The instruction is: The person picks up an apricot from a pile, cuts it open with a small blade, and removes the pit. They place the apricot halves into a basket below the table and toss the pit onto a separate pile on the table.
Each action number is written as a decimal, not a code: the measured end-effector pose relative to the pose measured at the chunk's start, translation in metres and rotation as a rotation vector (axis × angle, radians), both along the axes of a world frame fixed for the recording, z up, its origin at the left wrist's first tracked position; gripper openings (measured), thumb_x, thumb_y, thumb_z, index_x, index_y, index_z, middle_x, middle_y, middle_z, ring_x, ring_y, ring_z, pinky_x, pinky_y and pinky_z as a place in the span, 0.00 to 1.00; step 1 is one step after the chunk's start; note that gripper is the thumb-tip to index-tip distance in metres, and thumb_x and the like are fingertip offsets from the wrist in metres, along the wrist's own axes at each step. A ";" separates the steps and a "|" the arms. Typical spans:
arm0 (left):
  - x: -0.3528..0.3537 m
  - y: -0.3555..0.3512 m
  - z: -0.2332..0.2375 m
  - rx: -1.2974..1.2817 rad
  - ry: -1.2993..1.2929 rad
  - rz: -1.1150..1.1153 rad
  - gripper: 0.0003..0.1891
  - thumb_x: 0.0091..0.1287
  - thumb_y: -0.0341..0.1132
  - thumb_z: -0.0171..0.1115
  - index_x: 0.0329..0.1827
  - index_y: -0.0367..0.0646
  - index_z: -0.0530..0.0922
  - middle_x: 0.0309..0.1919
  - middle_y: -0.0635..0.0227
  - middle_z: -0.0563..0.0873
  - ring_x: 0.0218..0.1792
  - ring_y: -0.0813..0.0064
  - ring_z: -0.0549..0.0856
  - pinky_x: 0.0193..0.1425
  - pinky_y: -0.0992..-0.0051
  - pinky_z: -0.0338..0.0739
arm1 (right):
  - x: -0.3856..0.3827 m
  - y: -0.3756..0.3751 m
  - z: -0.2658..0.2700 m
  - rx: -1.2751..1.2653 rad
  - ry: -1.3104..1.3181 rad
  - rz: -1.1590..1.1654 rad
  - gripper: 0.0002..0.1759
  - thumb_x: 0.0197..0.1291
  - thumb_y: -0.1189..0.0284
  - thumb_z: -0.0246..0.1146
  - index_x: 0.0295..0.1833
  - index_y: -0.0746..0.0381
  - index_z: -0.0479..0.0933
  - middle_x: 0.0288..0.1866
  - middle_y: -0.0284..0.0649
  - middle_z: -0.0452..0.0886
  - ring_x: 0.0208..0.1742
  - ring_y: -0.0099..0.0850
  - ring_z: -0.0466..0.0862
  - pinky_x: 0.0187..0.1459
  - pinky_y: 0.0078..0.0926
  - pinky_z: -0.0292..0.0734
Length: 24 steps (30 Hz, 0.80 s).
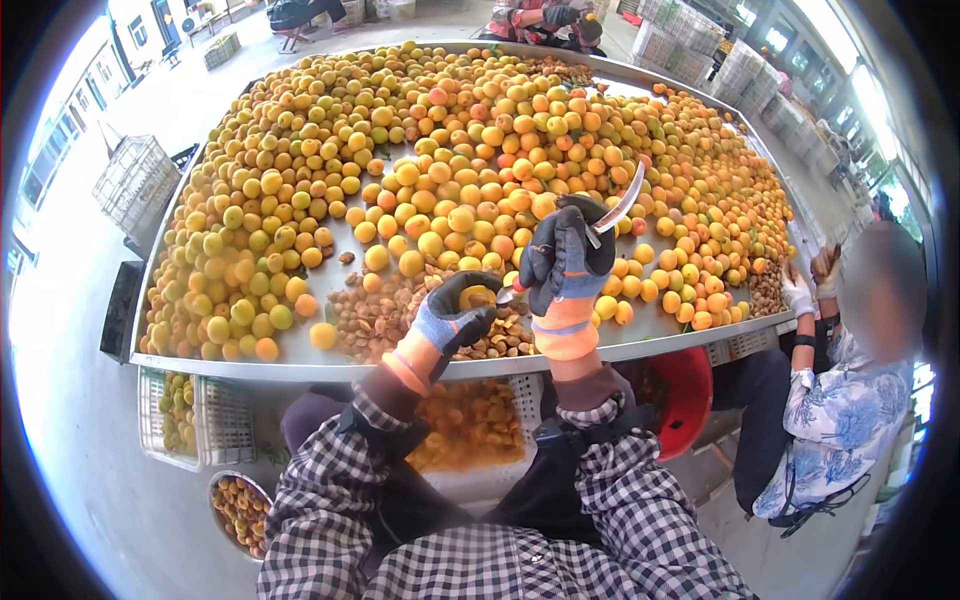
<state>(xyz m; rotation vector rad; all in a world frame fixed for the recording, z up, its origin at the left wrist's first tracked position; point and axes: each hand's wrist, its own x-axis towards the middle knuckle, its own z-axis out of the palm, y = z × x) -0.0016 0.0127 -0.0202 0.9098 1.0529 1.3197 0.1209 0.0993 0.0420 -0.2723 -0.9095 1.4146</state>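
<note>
My left hand (pixel 453 315), in a black-palmed glove, is closed around an apricot (pixel 476 297) just over the near edge of the table. Close to its right, my right hand (pixel 568 262) wears a similar glove and is wrapped round a curved knife (pixel 624 205), whose blade sticks out past the top of the fist. From the lower side of that fist, a small metal tip with a red part (pixel 509 292) points at the apricot. Brown pits (pixel 385 318) lie heaped beneath both hands. Whole apricots (pixel 460 218) cover much of the metal table (pixel 340 240).
Below the table edge, a crate (pixel 525 400) holds split apricots. A red tub (pixel 688 400) stands right of my legs. Left are a white crate (pixel 225 425) and a bowl of pits (pixel 240 512). A gloved co-worker (pixel 825 400) sits at right; another person (pixel 545 20) works across the table.
</note>
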 end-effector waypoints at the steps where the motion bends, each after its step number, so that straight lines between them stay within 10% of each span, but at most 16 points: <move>1: 0.002 0.000 0.000 -0.014 -0.010 0.003 0.21 0.61 0.33 0.67 0.58 0.45 0.75 0.34 0.79 0.79 0.30 0.90 0.76 0.32 0.88 0.70 | -0.001 -0.001 -0.001 0.009 0.002 -0.023 0.10 0.66 0.73 0.60 0.50 0.64 0.73 0.21 0.37 0.74 0.12 0.22 0.66 0.12 0.19 0.61; 13: 0.017 0.005 -0.024 0.211 0.246 0.018 0.19 0.64 0.35 0.68 0.55 0.42 0.74 0.39 0.77 0.81 0.34 0.89 0.76 0.36 0.86 0.72 | -0.003 -0.011 -0.025 0.074 -0.035 -0.084 0.16 0.69 0.64 0.59 0.54 0.65 0.72 0.22 0.34 0.75 0.13 0.18 0.66 0.14 0.14 0.59; 15: 0.022 0.005 -0.025 0.182 0.225 0.071 0.16 0.60 0.30 0.67 0.50 0.37 0.76 0.41 0.61 0.83 0.44 0.74 0.81 0.50 0.73 0.75 | -0.002 -0.011 -0.023 0.032 -0.070 -0.044 0.18 0.69 0.62 0.58 0.55 0.65 0.71 0.21 0.33 0.74 0.14 0.17 0.66 0.14 0.14 0.58; 19: 0.020 0.005 -0.029 0.179 0.160 0.032 0.19 0.64 0.33 0.68 0.55 0.41 0.74 0.43 0.74 0.81 0.42 0.84 0.78 0.47 0.81 0.75 | -0.006 -0.010 -0.026 -0.109 -0.134 -0.074 0.19 0.72 0.56 0.53 0.56 0.59 0.71 0.18 0.29 0.67 0.12 0.17 0.60 0.13 0.16 0.52; 24: 0.017 0.004 -0.024 0.360 0.557 0.111 0.17 0.63 0.30 0.67 0.53 0.37 0.75 0.43 0.62 0.83 0.46 0.70 0.82 0.52 0.72 0.75 | -0.007 -0.001 -0.039 -0.253 -0.005 0.027 0.16 0.72 0.58 0.53 0.56 0.56 0.72 0.19 0.27 0.68 0.13 0.17 0.59 0.14 0.18 0.52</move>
